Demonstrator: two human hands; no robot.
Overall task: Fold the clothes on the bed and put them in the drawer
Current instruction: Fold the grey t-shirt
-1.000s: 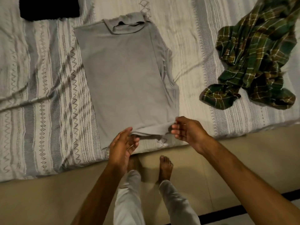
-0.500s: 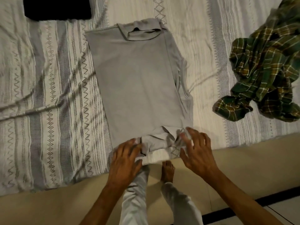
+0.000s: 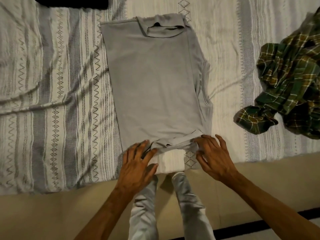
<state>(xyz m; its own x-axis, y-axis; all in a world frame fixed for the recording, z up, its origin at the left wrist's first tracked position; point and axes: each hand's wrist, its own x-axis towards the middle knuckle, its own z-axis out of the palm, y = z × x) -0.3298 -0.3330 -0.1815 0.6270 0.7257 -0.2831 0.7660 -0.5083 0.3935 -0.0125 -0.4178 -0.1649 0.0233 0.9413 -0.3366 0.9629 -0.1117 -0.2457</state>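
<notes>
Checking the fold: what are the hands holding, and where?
Both hands are at the bunched bottom hem of the grey cotton T-shirt: left hand and right hand. Whether they grip or press is unclear.

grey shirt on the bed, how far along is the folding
Done: the grey shirt lies flat with its sides folded in. In hand: left hand and right hand work its bottom hem. Left: folding it up, the crumpled plaid shirt, and the drawer, out of view.
</notes>
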